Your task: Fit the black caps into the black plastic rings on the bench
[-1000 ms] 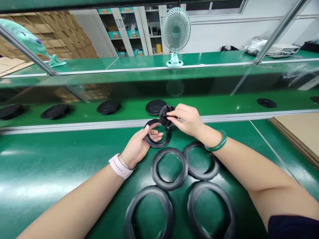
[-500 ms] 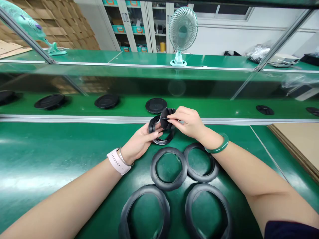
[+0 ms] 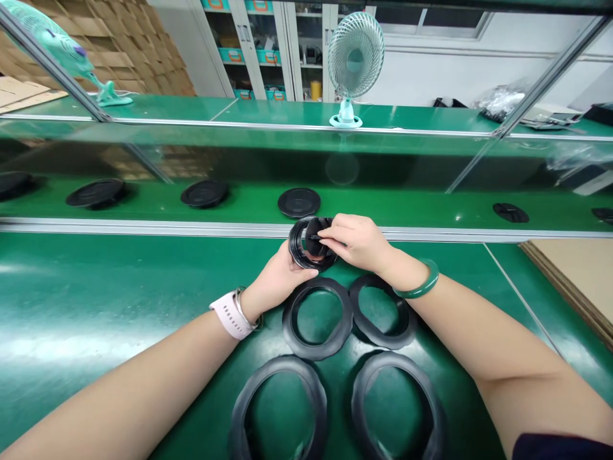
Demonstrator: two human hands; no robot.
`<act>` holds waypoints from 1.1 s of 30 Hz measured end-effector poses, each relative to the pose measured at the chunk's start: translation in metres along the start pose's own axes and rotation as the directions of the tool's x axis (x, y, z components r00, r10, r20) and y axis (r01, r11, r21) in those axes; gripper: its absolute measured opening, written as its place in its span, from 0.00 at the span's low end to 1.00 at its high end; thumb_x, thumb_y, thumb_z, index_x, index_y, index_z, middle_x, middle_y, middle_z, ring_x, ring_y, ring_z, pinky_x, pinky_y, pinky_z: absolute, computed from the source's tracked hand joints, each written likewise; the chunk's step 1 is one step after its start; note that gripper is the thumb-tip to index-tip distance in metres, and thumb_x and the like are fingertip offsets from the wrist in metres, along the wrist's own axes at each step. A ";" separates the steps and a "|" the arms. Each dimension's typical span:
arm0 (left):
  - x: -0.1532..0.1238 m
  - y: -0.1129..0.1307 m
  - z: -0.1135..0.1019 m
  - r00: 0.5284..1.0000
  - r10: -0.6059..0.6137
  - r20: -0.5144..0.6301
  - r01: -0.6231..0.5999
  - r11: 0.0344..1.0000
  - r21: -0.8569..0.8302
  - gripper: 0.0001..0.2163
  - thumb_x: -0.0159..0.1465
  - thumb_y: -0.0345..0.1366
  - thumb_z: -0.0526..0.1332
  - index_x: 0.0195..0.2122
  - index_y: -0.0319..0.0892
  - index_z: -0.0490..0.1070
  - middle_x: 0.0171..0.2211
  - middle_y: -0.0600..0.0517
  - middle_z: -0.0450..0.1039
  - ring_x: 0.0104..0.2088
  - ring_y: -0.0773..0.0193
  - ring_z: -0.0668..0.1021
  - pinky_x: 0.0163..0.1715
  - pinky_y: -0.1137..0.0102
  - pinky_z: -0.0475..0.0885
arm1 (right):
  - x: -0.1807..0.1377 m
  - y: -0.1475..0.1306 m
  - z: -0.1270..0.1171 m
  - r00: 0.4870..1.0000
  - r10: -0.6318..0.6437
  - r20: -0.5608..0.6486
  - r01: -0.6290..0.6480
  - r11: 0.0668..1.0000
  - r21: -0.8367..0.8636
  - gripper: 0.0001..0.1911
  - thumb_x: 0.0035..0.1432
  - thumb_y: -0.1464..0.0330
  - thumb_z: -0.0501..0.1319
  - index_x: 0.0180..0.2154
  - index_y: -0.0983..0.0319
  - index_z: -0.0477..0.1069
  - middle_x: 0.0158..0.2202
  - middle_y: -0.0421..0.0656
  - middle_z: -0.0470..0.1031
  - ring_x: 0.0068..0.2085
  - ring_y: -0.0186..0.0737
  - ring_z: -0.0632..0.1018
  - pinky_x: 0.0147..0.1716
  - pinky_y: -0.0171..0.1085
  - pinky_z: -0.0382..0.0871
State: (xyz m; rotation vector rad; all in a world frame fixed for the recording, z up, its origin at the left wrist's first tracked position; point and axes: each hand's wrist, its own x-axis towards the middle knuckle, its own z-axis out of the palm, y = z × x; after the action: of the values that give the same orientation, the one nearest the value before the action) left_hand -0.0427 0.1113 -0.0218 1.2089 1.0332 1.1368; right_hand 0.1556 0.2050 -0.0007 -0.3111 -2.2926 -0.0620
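My left hand (image 3: 282, 273) grips a black ring (image 3: 297, 250) from its lower left side, thumb along the near rim. Against the ring's opening, my right hand (image 3: 357, 241) pinches a small black disc (image 3: 313, 235) by a raised part between thumb and fingers. The disc is tilted and partly inside the ring; whether it is seated I cannot tell. Just below my hands lie dark grey rubber-looking rings: one nearer the left (image 3: 292, 332), another to the right (image 3: 357, 316), and two larger ones (image 3: 237, 409) (image 3: 438, 415) closer to me.
Beyond the metal rail (image 3: 143, 229), a green belt (image 3: 249, 207) carries several black round parts, among them a round cover (image 3: 299, 202) and a smaller disc (image 3: 510, 212). A fan (image 3: 354, 57) stands on the upper shelf. Cardboard (image 3: 579, 268) lies at the right.
My left hand has turned and raised the ring so its opening faces me more. The disc has moved left and down into the ring's opening. One grey ring below has shifted slightly.
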 end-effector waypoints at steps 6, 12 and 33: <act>0.001 -0.002 -0.004 0.995 -0.095 -0.011 0.095 0.995 0.029 0.29 0.54 0.33 0.73 0.54 0.40 0.63 0.51 0.43 0.76 0.49 0.50 0.80 0.52 0.54 0.75 | -0.005 -0.004 0.008 0.994 -0.083 0.067 0.088 0.993 -0.075 0.13 0.72 0.70 0.54 0.40 0.65 0.75 0.33 0.45 0.71 0.33 0.39 0.71 0.32 0.38 0.67; 0.002 -0.006 -0.005 0.996 -0.048 -0.069 0.057 0.990 0.130 0.35 0.50 0.34 0.74 0.58 0.40 0.61 0.55 0.43 0.73 0.54 0.49 0.77 0.56 0.52 0.72 | -0.005 -0.008 0.010 0.984 -0.098 0.150 0.120 0.983 -0.140 0.16 0.74 0.69 0.51 0.38 0.64 0.76 0.32 0.45 0.71 0.34 0.40 0.71 0.33 0.37 0.66; 0.002 -0.008 -0.010 0.999 -0.049 -0.017 0.052 0.976 0.210 0.33 0.52 0.34 0.72 0.57 0.42 0.58 0.58 0.42 0.69 0.58 0.49 0.74 0.57 0.54 0.72 | -0.002 -0.006 0.006 0.976 -0.093 0.195 0.099 0.995 -0.026 0.09 0.70 0.71 0.56 0.39 0.66 0.75 0.34 0.46 0.71 0.35 0.41 0.72 0.35 0.38 0.67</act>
State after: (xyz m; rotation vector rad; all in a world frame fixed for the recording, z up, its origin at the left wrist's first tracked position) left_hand -0.0516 0.1151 -0.0304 1.3349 1.2102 1.0153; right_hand 0.1509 0.1998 -0.0060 -0.2329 -2.5020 -0.1267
